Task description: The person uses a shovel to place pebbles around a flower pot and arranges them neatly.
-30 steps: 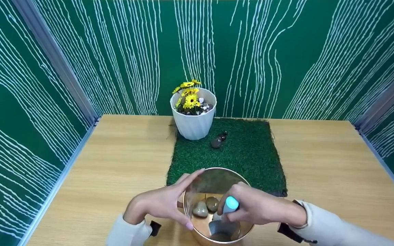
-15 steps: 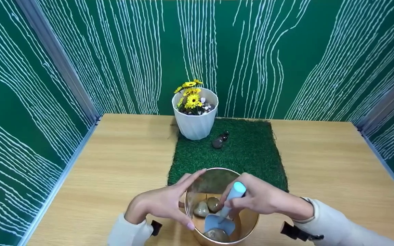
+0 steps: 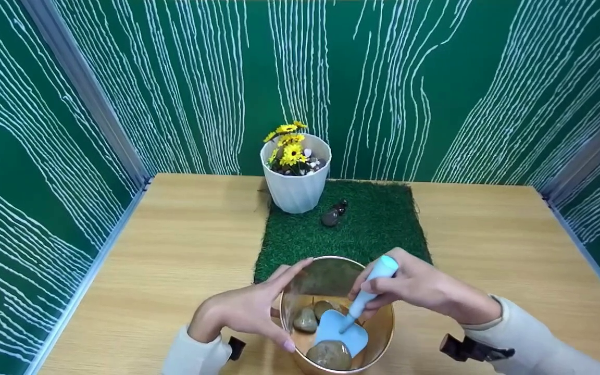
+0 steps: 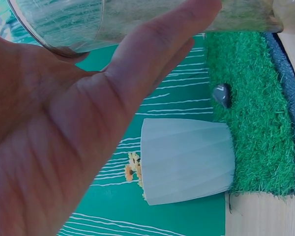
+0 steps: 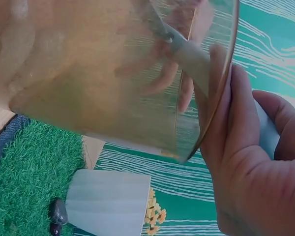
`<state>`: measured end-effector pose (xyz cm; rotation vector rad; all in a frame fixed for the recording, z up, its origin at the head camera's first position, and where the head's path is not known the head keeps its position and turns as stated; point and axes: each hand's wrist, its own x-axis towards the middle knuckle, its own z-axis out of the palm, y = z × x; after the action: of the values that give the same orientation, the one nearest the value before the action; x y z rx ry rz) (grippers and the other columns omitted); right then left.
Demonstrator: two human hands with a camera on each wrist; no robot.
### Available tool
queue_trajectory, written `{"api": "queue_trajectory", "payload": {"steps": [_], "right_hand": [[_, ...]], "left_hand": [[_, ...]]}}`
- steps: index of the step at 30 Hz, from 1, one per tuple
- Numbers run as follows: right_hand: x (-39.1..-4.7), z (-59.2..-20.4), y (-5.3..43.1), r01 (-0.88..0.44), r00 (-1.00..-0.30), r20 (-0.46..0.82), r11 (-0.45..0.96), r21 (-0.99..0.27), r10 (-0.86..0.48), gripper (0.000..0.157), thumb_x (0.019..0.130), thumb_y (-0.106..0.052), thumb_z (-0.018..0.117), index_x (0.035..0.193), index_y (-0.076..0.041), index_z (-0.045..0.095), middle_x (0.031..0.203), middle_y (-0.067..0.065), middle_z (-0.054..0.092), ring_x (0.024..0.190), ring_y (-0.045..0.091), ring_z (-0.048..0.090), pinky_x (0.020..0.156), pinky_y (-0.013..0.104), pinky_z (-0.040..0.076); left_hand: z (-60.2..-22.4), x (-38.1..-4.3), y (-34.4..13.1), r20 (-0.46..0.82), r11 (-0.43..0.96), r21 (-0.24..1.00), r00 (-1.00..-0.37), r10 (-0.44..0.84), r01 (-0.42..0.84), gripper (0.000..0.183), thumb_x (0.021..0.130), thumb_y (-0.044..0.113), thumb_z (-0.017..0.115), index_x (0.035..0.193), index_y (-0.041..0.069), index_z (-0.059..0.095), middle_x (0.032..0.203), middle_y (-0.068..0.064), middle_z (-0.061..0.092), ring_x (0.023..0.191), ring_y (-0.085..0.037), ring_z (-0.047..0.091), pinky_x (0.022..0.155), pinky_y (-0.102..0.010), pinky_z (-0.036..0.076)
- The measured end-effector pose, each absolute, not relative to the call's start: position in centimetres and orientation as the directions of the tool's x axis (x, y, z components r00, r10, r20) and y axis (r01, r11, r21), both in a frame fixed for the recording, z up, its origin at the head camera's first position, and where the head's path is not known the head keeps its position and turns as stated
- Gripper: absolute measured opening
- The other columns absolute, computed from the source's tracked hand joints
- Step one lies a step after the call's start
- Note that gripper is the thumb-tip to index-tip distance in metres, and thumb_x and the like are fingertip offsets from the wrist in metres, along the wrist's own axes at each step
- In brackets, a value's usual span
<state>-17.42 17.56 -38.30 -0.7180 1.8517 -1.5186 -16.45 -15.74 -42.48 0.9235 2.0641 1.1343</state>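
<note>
A clear, amber-tinted glass jar [image 3: 326, 275] stands at the front of the table, its wide mouth facing up. My left hand [image 3: 250, 311] holds it from the left, thumb and fingers spread around the wall near the rim. Over the jar's right side, my right hand [image 3: 417, 284] grips the handle of a light blue hand trowel [image 3: 342, 333]. The trowel slants down into the jar, its blade behind and partly under a large wet brown stone [image 3: 329, 355]. Two smaller stones [image 3: 305, 319] lie farther left and back inside. Through the glass, the trowel shows blurred in the right wrist view.
Behind the jar lies a green artificial-grass mat [image 3: 383, 237]. A white pot [image 3: 296, 192] with yellow flowers [image 3: 290, 152] and pebbles stands on its back left corner. Small dark stones [image 3: 333, 213] sit beside the pot. Green patterned panels [image 3: 216, 78] enclose the table.
My right hand has risen and moved right, tilting the trowel handle right. The trowel blade and the large stone now show more fully. My left hand stays at the jar.
</note>
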Motion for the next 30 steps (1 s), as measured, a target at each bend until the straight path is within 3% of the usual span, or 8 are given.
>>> {"api": "queue_trajectory", "payload": {"steps": [5, 8, 14, 18, 25, 30], "right_hand": [[-17.7, -38.6, 18.4, 0.077, -0.658, -0.147, 0.128, -0.989, -0.738, 0.031, 0.107, -0.006, 0.056, 0.116, 0.023, 0.066, 0.107, 0.016, 0.080, 0.084, 0.013, 0.080, 0.081, 0.026, 0.063], [-17.8, -38.6, 18.7, 0.149, -0.659, -0.160, 0.080, -0.986, -0.735, 0.029, 0.107, -0.006, 0.056, 0.116, 0.019, 0.069, 0.107, 0.011, 0.081, 0.087, 0.013, 0.081, 0.082, 0.024, 0.062], [-17.8, -38.8, 19.0, 0.247, -0.673, -0.203, 0.043, -0.968, -0.711, 0.024, 0.106, -0.005, 0.054, 0.111, 0.001, 0.078, 0.108, 0.011, 0.080, 0.090, 0.013, 0.080, 0.084, 0.024, 0.062], [-17.9, -39.1, 19.2, 0.286, -0.679, -0.221, 0.026, -0.958, -0.700, 0.026, 0.106, -0.005, 0.052, 0.110, -0.001, 0.078, 0.110, 0.011, 0.080, 0.090, 0.012, 0.079, 0.088, 0.027, 0.062], [-18.2, -38.9, 19.9, 0.353, -0.679, -0.250, -0.008, -0.936, -0.690, 0.027, 0.110, -0.010, 0.051, 0.112, -0.005, 0.077, 0.116, 0.012, 0.080, 0.091, 0.012, 0.079, 0.089, 0.024, 0.061], [-18.9, -38.6, 20.8, 0.374, -0.705, -0.231, -0.075, -0.924, -0.670, 0.029, 0.112, -0.012, 0.049, 0.114, -0.007, 0.078, 0.117, 0.011, 0.079, 0.095, 0.013, 0.079, 0.090, 0.020, 0.059]], "left_hand": [[-42.5, -16.4, -15.7, -0.161, 0.384, 0.875, -0.571, 0.805, 0.294, 0.128, 0.080, 0.069, 0.082, 0.170, 0.038, -0.003, 0.175, -0.002, 0.013, 0.158, -0.022, 0.029, 0.127, -0.044, 0.032], [-42.5, -16.4, -15.7, -0.165, 0.389, 0.874, -0.574, 0.802, 0.292, 0.127, 0.080, 0.069, 0.082, 0.170, 0.039, -0.003, 0.174, -0.002, 0.014, 0.157, -0.021, 0.030, 0.128, -0.045, 0.032], [-42.6, -16.4, -15.8, -0.168, 0.395, 0.872, -0.579, 0.798, 0.291, 0.127, 0.080, 0.070, 0.082, 0.169, 0.042, -0.003, 0.174, -0.002, 0.013, 0.158, -0.021, 0.029, 0.128, -0.048, 0.031], [-42.6, -16.3, -15.9, -0.167, 0.395, 0.872, -0.582, 0.796, 0.290, 0.126, 0.079, 0.072, 0.081, 0.168, 0.045, -0.003, 0.175, -0.002, 0.011, 0.158, -0.022, 0.027, 0.127, -0.049, 0.032], [-42.6, -16.5, -15.8, -0.167, 0.391, 0.875, -0.581, 0.797, 0.284, 0.129, 0.078, 0.071, 0.083, 0.170, 0.038, -0.001, 0.176, -0.003, 0.010, 0.160, -0.025, 0.023, 0.127, -0.050, 0.032], [-42.6, -16.5, -15.8, -0.172, 0.391, 0.878, -0.582, 0.795, 0.276, 0.127, 0.078, 0.070, 0.084, 0.169, 0.044, -0.001, 0.176, -0.002, 0.009, 0.161, -0.026, 0.021, 0.126, -0.050, 0.032]]}}
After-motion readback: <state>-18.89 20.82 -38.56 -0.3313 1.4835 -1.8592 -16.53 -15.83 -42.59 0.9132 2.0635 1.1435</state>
